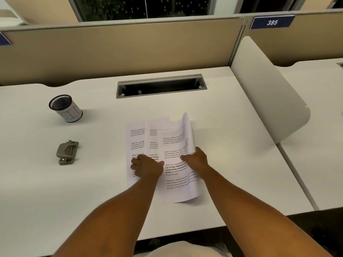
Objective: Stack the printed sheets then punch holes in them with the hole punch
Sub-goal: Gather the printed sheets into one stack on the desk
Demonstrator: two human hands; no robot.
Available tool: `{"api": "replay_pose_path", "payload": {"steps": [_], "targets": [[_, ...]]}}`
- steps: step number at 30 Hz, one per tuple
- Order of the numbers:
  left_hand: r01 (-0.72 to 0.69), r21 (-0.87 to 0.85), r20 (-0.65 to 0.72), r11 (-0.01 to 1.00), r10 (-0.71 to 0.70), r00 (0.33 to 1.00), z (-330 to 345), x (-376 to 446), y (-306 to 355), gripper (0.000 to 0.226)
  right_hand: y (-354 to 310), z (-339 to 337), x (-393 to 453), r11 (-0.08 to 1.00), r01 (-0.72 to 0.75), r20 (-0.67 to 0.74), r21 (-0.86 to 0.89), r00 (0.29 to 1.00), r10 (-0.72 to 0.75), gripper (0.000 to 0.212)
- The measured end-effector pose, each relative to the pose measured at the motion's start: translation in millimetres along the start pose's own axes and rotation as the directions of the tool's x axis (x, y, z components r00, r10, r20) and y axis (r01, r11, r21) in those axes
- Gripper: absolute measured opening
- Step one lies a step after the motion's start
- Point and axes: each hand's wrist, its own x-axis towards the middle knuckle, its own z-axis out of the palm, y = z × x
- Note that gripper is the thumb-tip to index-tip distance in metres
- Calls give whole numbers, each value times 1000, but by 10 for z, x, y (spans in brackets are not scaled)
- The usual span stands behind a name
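Several printed sheets (pixel 172 143) lie fanned and overlapping on the white desk (pixel 74 191), text side up. My left hand (pixel 146 166) presses on the lower left sheets with curled fingers. My right hand (pixel 194 158) grips the right edge of the top sheet, which curls upward off the desk. A grey metal hole punch (pixel 67 152) rests on the desk well to the left of the sheets, apart from both hands.
A black mesh cup (pixel 65 108) wrapped in a white label stands at the back left. A grey cable slot (pixel 161 85) is set into the desk behind the sheets. A beige partition (pixel 111 51) and a white side divider (pixel 267 89) bound the desk.
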Motion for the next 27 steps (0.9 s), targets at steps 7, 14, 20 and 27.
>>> {"api": "replay_pose_path", "payload": {"steps": [7, 14, 20, 27], "targets": [[-73, -137, -143, 988, 53, 988, 2, 143, -279, 75, -46, -145, 87, 987, 108, -91, -121, 989, -119, 34], [96, -35, -227, 995, -102, 969, -123, 307, -447, 90, -95, -218, 119, 984, 141, -85, 107, 988, -132, 36], [119, -125, -143, 985, -137, 980, -142, 344, -337, 90, -188, -246, 131, 956, 163, -60, 243, 986, -152, 37], [75, -233, -92, 969, -99, 991, -126, 422, -387, 80, -216, -321, 123, 944, 178, -64, 276, 984, -167, 32]]}}
